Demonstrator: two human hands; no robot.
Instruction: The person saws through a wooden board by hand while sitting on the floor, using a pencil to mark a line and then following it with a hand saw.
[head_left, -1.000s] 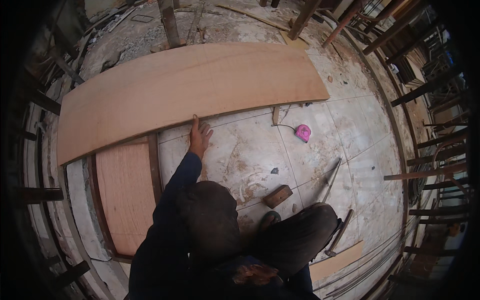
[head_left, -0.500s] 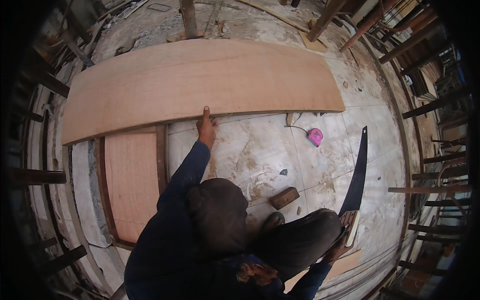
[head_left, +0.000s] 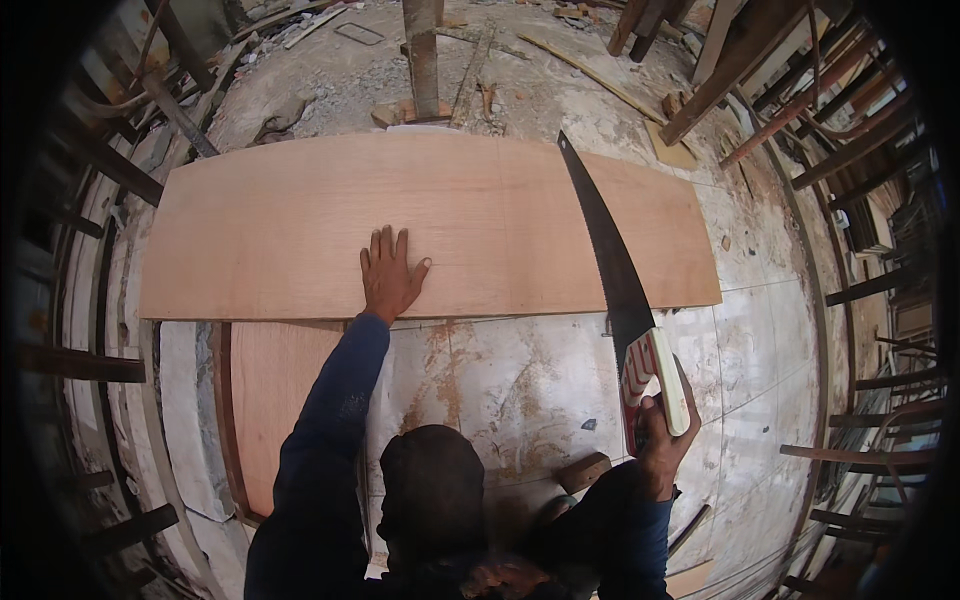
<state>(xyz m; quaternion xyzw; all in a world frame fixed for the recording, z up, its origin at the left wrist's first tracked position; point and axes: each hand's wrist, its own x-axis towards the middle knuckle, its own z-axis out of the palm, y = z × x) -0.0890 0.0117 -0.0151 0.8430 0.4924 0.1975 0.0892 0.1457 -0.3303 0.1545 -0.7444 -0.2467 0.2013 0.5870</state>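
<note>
A long, pale wooden panel (head_left: 450, 200) lies across the view in front of me. My left hand (head_left: 393, 278) rests flat on it near its front edge, fingers spread. In my right hand (head_left: 660, 440) is a hand saw (head_left: 610, 250), gripped by its red and white handle. The dark blade points away from me, slanting over the panel's right part. I cannot tell whether the blade touches the wood.
A second wooden panel with a dark frame (head_left: 275, 390) lies below the left end. A wooden block (head_left: 583, 472) sits on the stained tile floor (head_left: 480, 380). Upright timber posts (head_left: 422, 60) stand beyond the panel, with rubble around them. Wooden legs and stacked boards line the right side.
My left hand has gone from gripping the panel's front edge to lying flat on top. My right hand has raised the saw from beside my knee forward and left over the panel.
</note>
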